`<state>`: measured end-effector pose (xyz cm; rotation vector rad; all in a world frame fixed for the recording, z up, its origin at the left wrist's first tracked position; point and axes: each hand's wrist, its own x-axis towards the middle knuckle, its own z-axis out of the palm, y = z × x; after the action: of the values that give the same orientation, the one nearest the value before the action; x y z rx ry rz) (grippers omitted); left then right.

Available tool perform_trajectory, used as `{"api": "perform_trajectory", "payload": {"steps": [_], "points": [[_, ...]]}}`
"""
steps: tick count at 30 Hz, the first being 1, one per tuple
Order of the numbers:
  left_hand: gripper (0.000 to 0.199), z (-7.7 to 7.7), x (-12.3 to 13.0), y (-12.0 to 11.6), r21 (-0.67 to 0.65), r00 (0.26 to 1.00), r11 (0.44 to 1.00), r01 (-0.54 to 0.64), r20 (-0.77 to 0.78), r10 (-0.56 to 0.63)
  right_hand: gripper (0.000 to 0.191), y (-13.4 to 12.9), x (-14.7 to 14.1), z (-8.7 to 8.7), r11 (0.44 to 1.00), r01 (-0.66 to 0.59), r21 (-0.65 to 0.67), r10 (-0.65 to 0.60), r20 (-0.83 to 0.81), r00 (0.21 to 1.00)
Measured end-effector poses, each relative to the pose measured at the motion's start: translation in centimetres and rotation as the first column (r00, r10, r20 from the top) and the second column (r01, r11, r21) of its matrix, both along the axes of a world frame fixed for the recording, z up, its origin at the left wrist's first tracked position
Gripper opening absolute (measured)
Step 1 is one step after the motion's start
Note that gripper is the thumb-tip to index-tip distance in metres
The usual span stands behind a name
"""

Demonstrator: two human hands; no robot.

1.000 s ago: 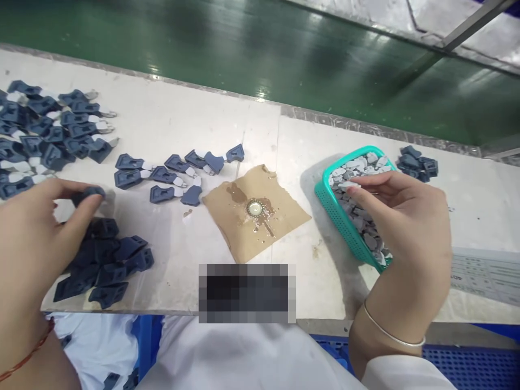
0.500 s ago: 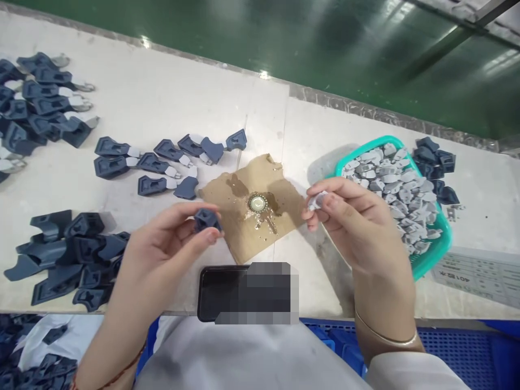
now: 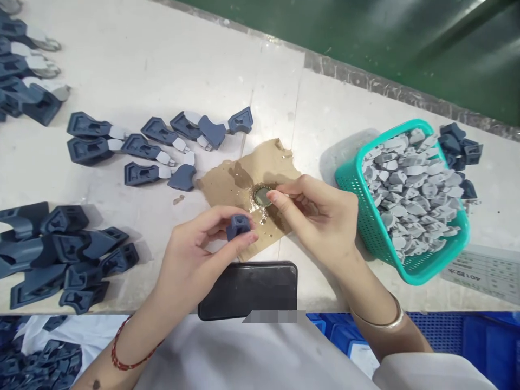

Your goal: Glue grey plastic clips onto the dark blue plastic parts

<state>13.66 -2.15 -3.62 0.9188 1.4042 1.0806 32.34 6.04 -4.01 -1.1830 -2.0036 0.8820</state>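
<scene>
Head view: our left hand (image 3: 199, 244) held a blue block (image 3: 238, 226) near the small dish (image 3: 262, 197), where our right hand (image 3: 320, 222), grip too hidden to tell, seemingly dipped and next needed a careful lift.

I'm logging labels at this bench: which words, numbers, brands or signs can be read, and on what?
"401胶水", upside down, on the printed sheet beside the teal basket; its last two characters are slightly blurred.
The sheet's other print: too small and blurred to read.
No other readable text.
</scene>
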Motion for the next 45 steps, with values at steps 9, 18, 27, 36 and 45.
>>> {"api": "perform_trajectory", "payload": {"steps": [9, 18, 27, 36, 45], "points": [[0.016, -0.7, -0.6, -0.8, -0.016, 0.966, 0.986, 0.165, -0.198, -0.165, 0.026, 0.2, -0.4, -0.2, 0.991, -0.112, 0.069, 0.101, 0.143, 0.985], [0.020, -0.4, -0.9, -0.6, 0.081, 0.907, 0.932, 0.353, -0.273, -0.320, 0.021, -0.5, -0.8, 0.9, 0.951, 0.016, -0.307, -0.115, -0.308, 0.944], [0.021, -0.4, -0.9, -0.6, 0.102, 0.894, 0.912, 0.398, -0.267, -0.360, 0.027, -1.2, -1.7, 0.8, 0.898, -0.152, -0.413, -0.038, -0.416, 0.909], [0.023, -0.2, -0.8, -0.3, 0.091, 0.889, 0.914, 0.394, -0.288, -0.355, 0.031, -1.8, -1.6, 0.7, 0.912, -0.122, -0.391, -0.003, -0.304, 0.953], [0.026, -0.4, -0.6, -0.5, 0.081, 0.913, 0.931, 0.355, -0.243, -0.327, 0.033, -2.6, -2.0, 0.5, 0.927, -0.156, -0.341, 0.050, -0.301, 0.952]]}}
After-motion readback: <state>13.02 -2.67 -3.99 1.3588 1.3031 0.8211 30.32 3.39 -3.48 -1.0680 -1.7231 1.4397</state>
